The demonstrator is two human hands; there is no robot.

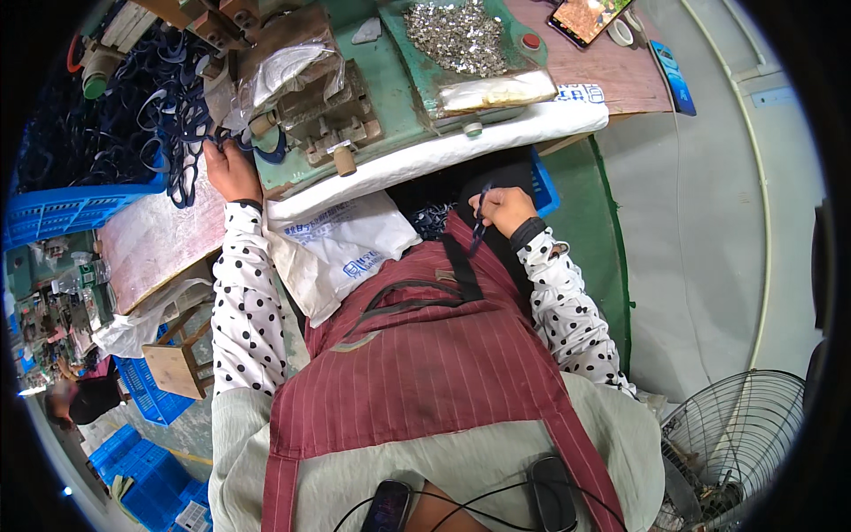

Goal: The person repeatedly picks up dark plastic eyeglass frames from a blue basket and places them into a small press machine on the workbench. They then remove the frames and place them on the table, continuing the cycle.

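The left hand (232,168) reaches out at about 10 o'clock to the edge of the green press machine (390,97), its fingers closed on a dark blue strap loop (217,137) drawn from the tangled pile of blue straps (106,124) heaped over the blue crate (62,213). The right hand (503,210) sits at about 1 o'clock from the apron (425,355), fingers pinched together on a second dark strap piece (480,226) that hangs down toward the lap.

The risk lies at the press: the left fingers work just beside the metal die block (328,120), and a slip there could catch them. The strap could also snag, since the pile is knotted and one loop may drag others off the worktop (160,239). The clear plastic bag (284,66) draped over the machine partly hides the die, which makes placing harder to judge.

Around, a tray of small silver metal fittings (456,35) stands at 12 o'clock, a phone (587,18) lies beyond it, and a white printed bag (341,248) hangs between the arms. A floor fan (736,443) stands at 4 o'clock, well apart.
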